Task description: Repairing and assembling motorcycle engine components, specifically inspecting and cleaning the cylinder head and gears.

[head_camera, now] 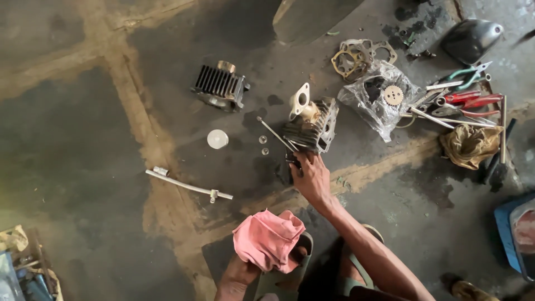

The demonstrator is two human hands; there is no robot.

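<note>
My right hand (313, 177) reaches forward across the dark oily floor, its fingers closed around the near end of a thin metal rod (274, 134). The rod slants up and to the left, beside a finned engine cylinder head (315, 125). That hand is just below the cylinder head. My left hand (239, 274) is low in the view and grips a crumpled pink rag (267, 239). Two small round parts (263, 145) lie just left of the rod.
A finned cylinder block (220, 86), a pale round piston (217, 138) and a long metal tube (186, 184) lie to the left. Gaskets (356, 56), a plastic bag with a sprocket (382, 97), pliers (468, 99) and a tan rag (471, 145) sit right. A blue tray (510, 231) is at the right edge.
</note>
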